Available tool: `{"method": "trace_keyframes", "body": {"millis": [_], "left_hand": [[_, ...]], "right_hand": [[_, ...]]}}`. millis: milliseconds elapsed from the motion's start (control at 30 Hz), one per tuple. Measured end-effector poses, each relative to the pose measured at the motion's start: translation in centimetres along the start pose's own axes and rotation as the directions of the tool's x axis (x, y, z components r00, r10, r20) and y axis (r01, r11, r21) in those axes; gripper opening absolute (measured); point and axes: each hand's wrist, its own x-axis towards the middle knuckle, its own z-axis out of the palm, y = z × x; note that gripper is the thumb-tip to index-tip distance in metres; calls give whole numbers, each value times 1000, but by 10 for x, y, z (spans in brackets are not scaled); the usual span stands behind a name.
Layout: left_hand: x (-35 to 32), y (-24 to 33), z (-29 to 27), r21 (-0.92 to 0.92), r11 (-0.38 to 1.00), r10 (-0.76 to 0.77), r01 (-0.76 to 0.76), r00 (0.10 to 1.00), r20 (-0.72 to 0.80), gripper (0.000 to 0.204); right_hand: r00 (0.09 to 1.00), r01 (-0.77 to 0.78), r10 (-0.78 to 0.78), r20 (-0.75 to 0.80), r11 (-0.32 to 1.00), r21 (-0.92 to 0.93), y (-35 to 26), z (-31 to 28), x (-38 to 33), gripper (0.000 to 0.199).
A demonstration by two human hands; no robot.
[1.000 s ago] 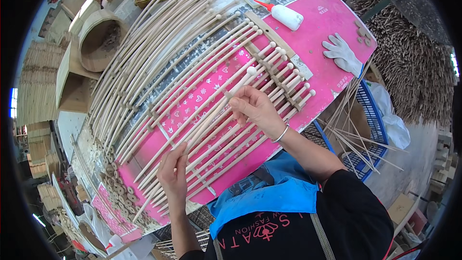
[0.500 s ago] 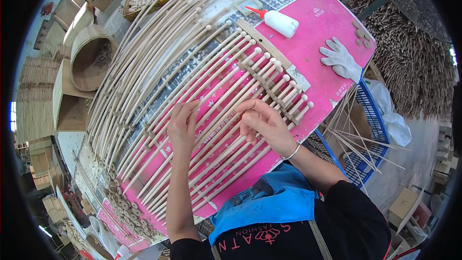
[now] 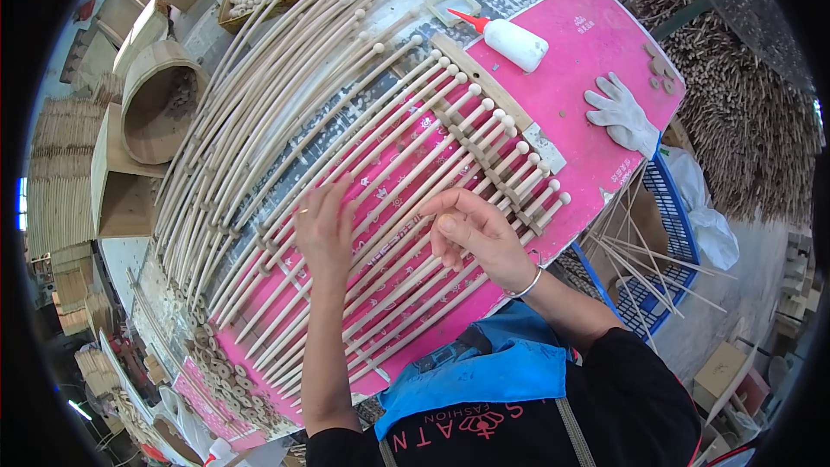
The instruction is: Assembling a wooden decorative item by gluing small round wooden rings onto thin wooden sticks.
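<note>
Well, both hands stand over the pink sheet: the left back-up, fingers loosely spread; the right half-open, index bent towards its thumb. Neither visibly grips anything. Ball-tipped sticks lie across the sheet beneath them.

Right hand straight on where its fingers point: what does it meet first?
Probably the left hand, though depth is unclear and it might touch the ball-tipped wooden sticks below sooner.
</note>
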Motion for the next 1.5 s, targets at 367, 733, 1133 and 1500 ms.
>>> {"method": "trace_keyframes", "body": {"millis": [367,733,1133,1500], "left_hand": [[-10,-34,-21,228,968,101,-108,994,42,32],[-78,42,-124,282,948,119,-150,985,122,41],[-172,19,-202,-27,947,-317,320,945,86,46],[-114,78,-135,-104,985,-126,138,986,109,70]], "right_hand": [[999,-34,35,30,998,-53,16,10,-5,30],[987,-160,153,55,976,146,36,52,26,31],[998,-48,47,28,998,27,6,50,3,32],[966,-140,140,215,990,-16,52,104,-18,32]]}}
